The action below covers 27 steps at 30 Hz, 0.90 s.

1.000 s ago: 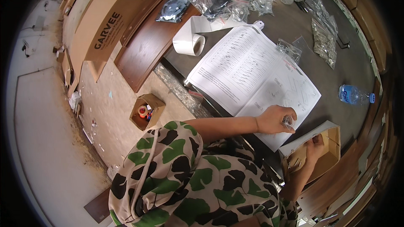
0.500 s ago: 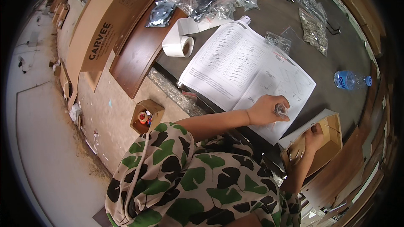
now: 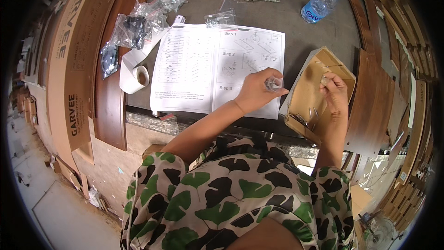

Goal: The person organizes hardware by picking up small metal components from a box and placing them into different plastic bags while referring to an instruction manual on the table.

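My left hand (image 3: 256,90), over the open instruction booklet (image 3: 187,71), is closed around a crumpled clear plastic bag (image 3: 274,84). To its right, my right hand (image 3: 335,93) is inside the shallow cardboard box (image 3: 303,85), above its floor. Its thumb and fingertips are pinched together; a small pale bit shows at the tips, too small to name. Thin metal rods (image 3: 303,119) lie at the box's near end, and another thin rod is by the far end. The booklet lies flat, showing parts drawings and assembly steps.
A blue-capped water bottle (image 3: 321,6) lies at the far right of the dark table. Bags of hardware (image 3: 138,28) and a white label roll (image 3: 140,76) are on the left. A small clear bag (image 3: 221,19) touches the booklet's top. Brown boards (image 3: 372,102) flank the table.
The view has turned, so the table appears rotated and shifted left. My right hand has moved farther over the box, fingers still pinched. My left hand keeps the plastic bag over the booklet.
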Each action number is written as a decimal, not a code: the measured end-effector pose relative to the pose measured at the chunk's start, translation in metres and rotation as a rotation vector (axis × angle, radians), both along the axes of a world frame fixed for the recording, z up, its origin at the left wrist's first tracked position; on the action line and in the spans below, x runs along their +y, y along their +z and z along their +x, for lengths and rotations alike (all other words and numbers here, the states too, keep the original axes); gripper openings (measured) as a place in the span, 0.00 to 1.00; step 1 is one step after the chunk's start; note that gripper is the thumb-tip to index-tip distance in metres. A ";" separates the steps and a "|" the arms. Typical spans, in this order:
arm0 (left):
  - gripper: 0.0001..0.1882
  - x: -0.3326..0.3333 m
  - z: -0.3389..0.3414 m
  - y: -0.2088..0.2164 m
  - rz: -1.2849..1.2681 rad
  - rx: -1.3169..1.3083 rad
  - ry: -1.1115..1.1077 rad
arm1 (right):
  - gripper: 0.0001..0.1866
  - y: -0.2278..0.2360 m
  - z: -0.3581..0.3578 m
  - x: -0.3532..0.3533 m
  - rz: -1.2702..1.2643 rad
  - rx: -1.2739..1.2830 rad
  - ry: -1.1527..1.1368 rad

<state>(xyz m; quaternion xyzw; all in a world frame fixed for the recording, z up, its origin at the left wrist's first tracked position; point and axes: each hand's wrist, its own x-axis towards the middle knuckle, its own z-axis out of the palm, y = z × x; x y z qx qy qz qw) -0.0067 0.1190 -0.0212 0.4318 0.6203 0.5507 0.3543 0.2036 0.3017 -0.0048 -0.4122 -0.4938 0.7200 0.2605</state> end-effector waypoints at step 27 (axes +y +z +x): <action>0.28 -0.019 0.042 0.017 0.156 0.039 0.023 | 0.08 0.068 -0.034 -0.120 0.469 -0.414 0.325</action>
